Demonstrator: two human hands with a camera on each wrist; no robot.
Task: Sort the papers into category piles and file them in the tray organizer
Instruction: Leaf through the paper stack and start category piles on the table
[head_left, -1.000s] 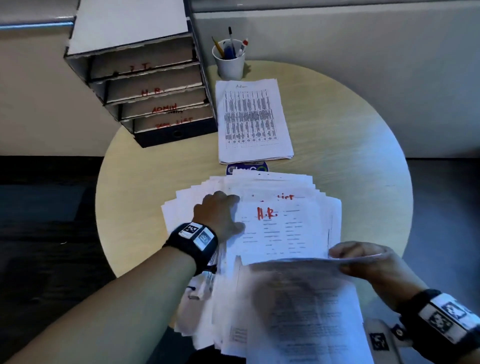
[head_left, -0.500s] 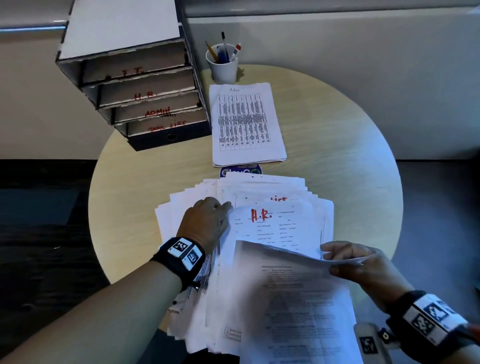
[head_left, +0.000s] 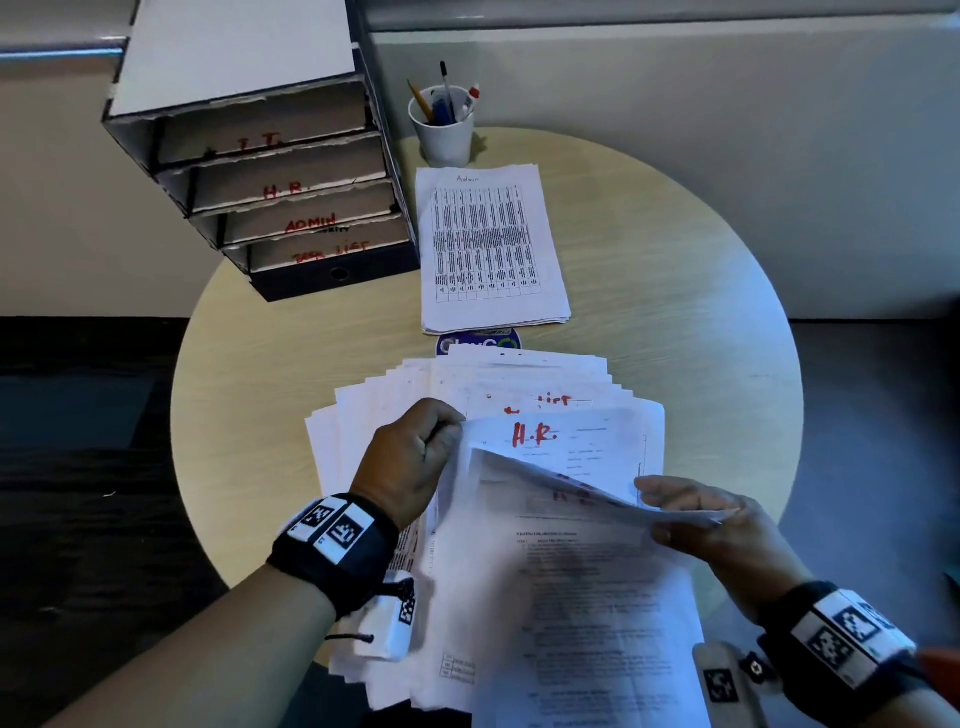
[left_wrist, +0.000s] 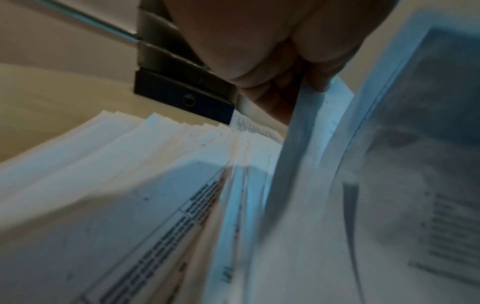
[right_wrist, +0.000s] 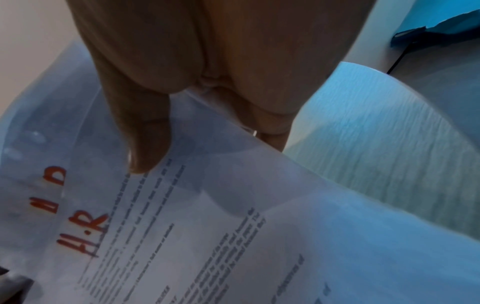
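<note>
A fanned pile of printed papers (head_left: 395, 415) lies at the table's near side. Its top sheet, marked H.R. in red (head_left: 535, 434), is pinched at its left corner by my left hand (head_left: 457, 431); the left wrist view shows the fingertips (left_wrist: 315, 82) closed on that paper edge. My right hand (head_left: 670, 512) holds another printed sheet (head_left: 582, 597) by its far edge, thumb on top (right_wrist: 145, 148), the sheet curling up over the pile. That sheet (right_wrist: 182, 236) also carries a red H.R. The tray organizer (head_left: 285, 182) stands at the back left, with slots labelled I.T., H.R., ADMIN and TASK LIST.
A neat stack headed Admin (head_left: 488, 244) lies beside the organizer. A white cup of pens (head_left: 444, 127) stands behind it. A round sticker (head_left: 478, 344) shows between stack and pile. The round table (head_left: 675, 312) has bare wood at right; dark floor lies beyond its edge.
My left hand, which rested flat on the pile, now pinches and lifts the H.R. sheet's left corner. My right hand keeps hold of its sheet, brought slightly closer to the pile.
</note>
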